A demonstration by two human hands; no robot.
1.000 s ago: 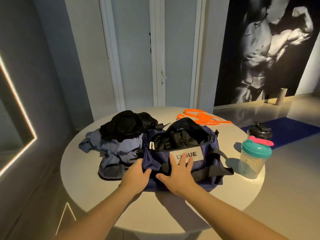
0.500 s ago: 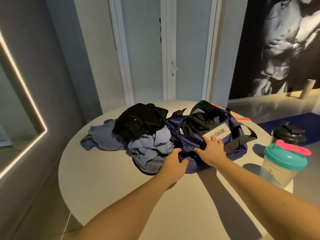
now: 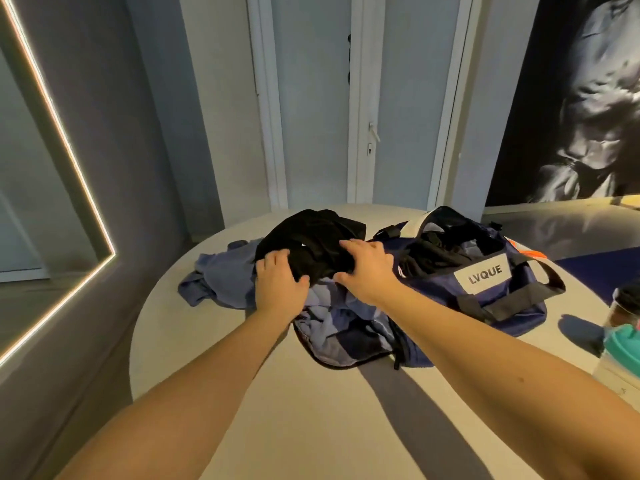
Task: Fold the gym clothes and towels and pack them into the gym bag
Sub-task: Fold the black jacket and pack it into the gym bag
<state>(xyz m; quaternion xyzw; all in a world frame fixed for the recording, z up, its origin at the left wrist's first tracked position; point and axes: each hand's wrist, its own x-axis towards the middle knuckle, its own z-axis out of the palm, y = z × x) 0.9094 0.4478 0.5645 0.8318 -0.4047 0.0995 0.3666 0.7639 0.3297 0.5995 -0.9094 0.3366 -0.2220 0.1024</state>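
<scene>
A lit light strip (image 3: 69,147) is seen at the far left, its frame cut off by the picture's edge. The round desk (image 3: 311,427) is shown with open surface along its left rim and across the whole near part, where only the two forearms are laid over it.

On the left half of the desk a crumpled heap of blue-grey clothes (image 3: 221,275) is spread, with a black garment (image 3: 311,233) bundled on top. The black garment is gripped by the left hand (image 3: 280,289), whose fingers (image 3: 273,259) are curled into the cloth with the thumb closed against them. The same garment is held by the right hand (image 3: 370,271): its fingers (image 3: 349,244) are laid over the top and its thumb is pressed in at the lower edge, so the cloth is pinched between. Below the hands a dark-edged flap is covered by blue cloth (whether it belongs to the bag cannot be told).

Just right of the heap, and touching it, the navy gym bag (image 3: 512,317) is set with its top open; dark cloth inside is hard to make out. The word "LVQUE" is read on its white label (image 3: 485,274). An orange band (image 3: 530,253) is mostly hidden behind the bag. At the right edge a teal-lidded shaker (image 3: 620,344) and a dark-lidded bottle (image 3: 628,303) are cut off.
</scene>
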